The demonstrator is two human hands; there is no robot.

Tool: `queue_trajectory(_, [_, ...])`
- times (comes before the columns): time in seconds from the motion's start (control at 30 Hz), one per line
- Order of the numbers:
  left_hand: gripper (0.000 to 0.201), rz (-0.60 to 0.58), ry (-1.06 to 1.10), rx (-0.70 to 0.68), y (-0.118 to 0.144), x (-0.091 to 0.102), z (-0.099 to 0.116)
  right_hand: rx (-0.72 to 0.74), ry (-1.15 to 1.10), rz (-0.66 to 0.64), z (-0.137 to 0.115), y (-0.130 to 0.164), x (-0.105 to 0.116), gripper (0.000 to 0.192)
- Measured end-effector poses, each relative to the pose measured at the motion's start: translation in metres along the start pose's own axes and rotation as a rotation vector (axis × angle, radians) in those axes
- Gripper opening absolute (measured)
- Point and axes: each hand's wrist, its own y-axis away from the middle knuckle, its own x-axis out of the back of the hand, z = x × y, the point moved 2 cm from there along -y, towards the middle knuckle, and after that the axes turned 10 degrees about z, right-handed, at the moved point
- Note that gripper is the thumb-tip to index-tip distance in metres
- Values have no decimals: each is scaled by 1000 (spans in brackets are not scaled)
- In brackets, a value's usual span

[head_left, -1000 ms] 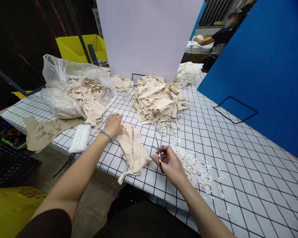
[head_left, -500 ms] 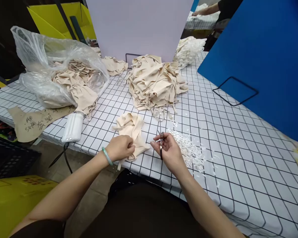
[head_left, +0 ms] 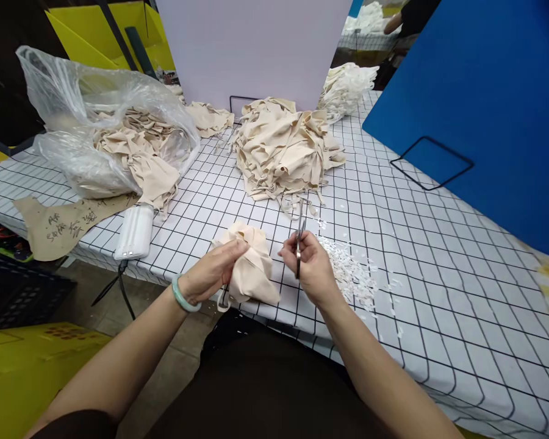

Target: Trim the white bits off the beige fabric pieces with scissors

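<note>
My left hand [head_left: 215, 268], with a pale green bangle at the wrist, pinches a beige fabric garment piece [head_left: 254, 271] near the table's front edge. The cloth hangs bunched from the fingers, and a thin strap loops below it. Just to the right, my right hand [head_left: 313, 265] is closed around a pair of small metal scissors [head_left: 299, 241], their blades pointing away from me. The scissors and the cloth are apart. Beside my right hand lies a scatter of small white scraps [head_left: 354, 274].
A heap of beige garments [head_left: 286, 149] sits at the back middle. On the left are a clear plastic bag [head_left: 64, 152] of similar pieces, a marked paper pattern [head_left: 50, 235] and a white corded device [head_left: 135, 235]. A blue panel [head_left: 485, 110] stands right; a person's hand shows behind.
My left hand has raised the garment off the table and turned it, so it now hangs bunched. The scissors in my right hand have moved up slightly.
</note>
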Motion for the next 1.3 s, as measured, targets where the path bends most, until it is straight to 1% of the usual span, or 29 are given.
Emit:
queue_trajectory(0.03, [29, -17, -10, 39, 0, 2, -1, 4, 6, 5, -1, 0, 0, 34])
queue_trajectory(0.07, [33, -31, -12, 53, 0, 4, 0, -2, 17, -36, -1, 1, -2, 35])
queue_trajectory(0.1, [38, -39, -9, 37, -1, 5, 1, -20, 35, -107, 0, 3, -5, 35])
queue_trajectory(0.13, [40, -39, -10, -4, -2, 6, 2, -47, 62, -185, 2, 5, -9, 35])
queue_trajectory(0.17, [39, -23, -30, -65, -3, 7, 3, -73, 94, -234, 6, 5, -13, 35])
queue_trajectory(0.2, [37, 7, -91, -135, -3, 8, 3, -91, 127, -236, 9, 4, -15, 34])
queue_trajectory(0.23, [35, 50, -200, -208, -4, 9, 3, -95, 156, -194, 13, 2, -16, 33])
queue_trajectory(0.3, [33, 106, -524, -329, -2, 11, -3, -78, 186, -78, 20, -8, -14, 32])
queue_trajectory(0.37, [29, 89, -858, -415, 0, 13, -12, -69, 203, -31, 24, -21, -9, 33])
queue_trajectory(0.4, [23, 70, -971, -443, 0, 13, -17, -71, 212, -35, 24, -26, -7, 32])
queue_trajectory(0.47, [11, 62, -1066, -481, 0, 14, -22, -64, 233, -21, 20, -31, -3, 32])
queue_trajectory(0.53, [16, 87, -1061, -488, 0, 14, -21, 29, 287, 62, 11, -28, 1, 32])
queue_trajectory(0.6, [22, 84, -1028, -484, 2, 11, -15, 167, 339, 162, 1, -15, 4, 31])
queue_trajectory(0.63, [25, 69, -1006, -487, 3, 8, -10, 219, 343, 175, -2, -5, 4, 31])
queue_trajectory(0.67, [28, 44, -984, -493, 6, 4, -5, 245, 325, 149, -3, 5, 3, 32])
queue_trajectory(0.77, [33, -32, -906, -528, 15, -9, 12, 194, 226, -44, 2, 30, -6, 34])
queue_trajectory(0.8, [32, -34, -880, -542, 17, -13, 16, 170, 204, -72, 4, 35, -8, 32])
queue_trajectory(0.83, [32, -27, -851, -538, 19, -16, 19, 153, 187, -63, 6, 36, -9, 29])
queue_trajectory(0.87, [32, -19, -815, -506, 20, -18, 21, 146, 170, -26, 7, 34, -9, 26])
queue_trajectory(0.9, [32, -16, -768, -445, 20, -19, 20, 149, 156, 17, 5, 31, -8, 24])
queue_trajectory(0.97, [32, -38, -644, -259, 20, -21, 16, 177, 136, 70, -1, 21, -4, 24])
queue_trajectory(1.03, [32, -84, -497, -94, 20, -23, 9, 203, 113, 71, -10, 15, 0, 26])
queue_trajectory(1.07, [32, -95, -428, -48, 20, -24, 6, 204, 91, 56, -15, 15, 2, 26])
queue_trajectory(1.13, [31, -82, -308, -10, 21, -28, 2, 183, 28, -21, -20, 20, 2, 28])
queue_trajectory(1.2, [30, -54, -212, -3, 22, -31, 1, 141, -10, -136, -20, 29, -2, 28])
queue_trajectory(1.27, [32, -64, -176, 10, 23, -35, 1, 93, -9, -208, -17, 37, -5, 29])
queue_trajectory(1.3, [33, -87, -185, 20, 24, -36, 2, 74, -5, -213, -15, 38, -7, 30])
